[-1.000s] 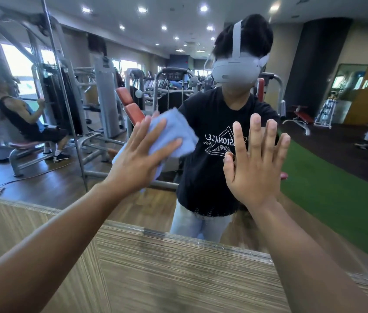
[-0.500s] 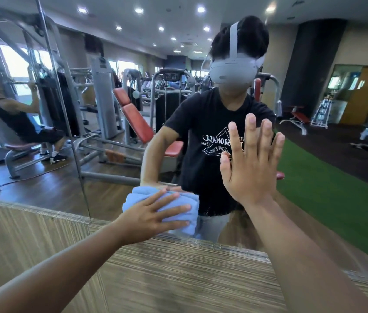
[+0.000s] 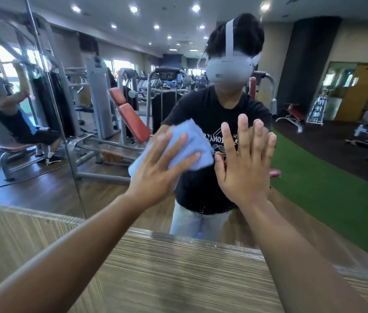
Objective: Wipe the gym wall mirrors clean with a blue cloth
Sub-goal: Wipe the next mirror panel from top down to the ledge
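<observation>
Stroke upward: the cloth, blue and folded, sits at mid-height on the mirror, up from the bottom edge by the wood panel where it was half a second ago. Wiping is under way, and I judge this pane only partly covered. The left hand presses it to the glass, fingers straight and spread, none curled round it. The right hand is just beside, flat on the glass, fingers slightly apart, holding nothing, unmoved.

cloth half hidden, forearms cut off
</observation>
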A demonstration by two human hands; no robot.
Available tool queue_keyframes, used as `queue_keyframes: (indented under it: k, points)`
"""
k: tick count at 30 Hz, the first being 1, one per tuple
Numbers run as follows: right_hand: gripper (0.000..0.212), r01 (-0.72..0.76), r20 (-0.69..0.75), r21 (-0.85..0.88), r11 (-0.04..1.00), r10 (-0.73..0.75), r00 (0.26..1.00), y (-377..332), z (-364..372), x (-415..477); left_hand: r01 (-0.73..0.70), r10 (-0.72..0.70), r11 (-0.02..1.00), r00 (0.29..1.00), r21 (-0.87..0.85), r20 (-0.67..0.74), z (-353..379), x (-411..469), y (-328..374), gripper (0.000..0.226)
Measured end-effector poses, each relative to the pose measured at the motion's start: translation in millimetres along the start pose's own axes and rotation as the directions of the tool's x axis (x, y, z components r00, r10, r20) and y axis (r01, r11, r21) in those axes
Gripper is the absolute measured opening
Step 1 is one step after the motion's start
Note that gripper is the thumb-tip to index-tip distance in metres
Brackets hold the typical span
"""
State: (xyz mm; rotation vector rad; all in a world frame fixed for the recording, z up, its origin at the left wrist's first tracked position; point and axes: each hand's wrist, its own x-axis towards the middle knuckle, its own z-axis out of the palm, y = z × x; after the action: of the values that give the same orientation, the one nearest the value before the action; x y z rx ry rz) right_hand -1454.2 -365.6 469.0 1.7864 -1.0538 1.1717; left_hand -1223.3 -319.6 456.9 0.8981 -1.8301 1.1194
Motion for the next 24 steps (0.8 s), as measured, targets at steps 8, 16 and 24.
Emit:
queue_keyframes:
  k: [8,16,24]
  points:
    - [0.059,0.034,0.007,0.079,0.996,-0.035,0.999,9.3,-12.0,-1.1,-0.304,0.273,0.953,0.874,0.014,0.402,3.7,-112.1,33.7,0.058]
    - [0.067,0.075,0.02,0.064,0.995,-0.076,0.997,29.4,-23.9,-16.0,-0.069,0.056,0.991,0.992,0.11,0.116,-15.8,33.6,-2.9,0.068]
    - [0.066,0.077,0.002,0.049,0.996,-0.077,0.997,64.6,-22.9,-36.4,-0.211,0.211,0.977,0.967,-0.017,0.143,11.5,15.3,29.1,0.052]
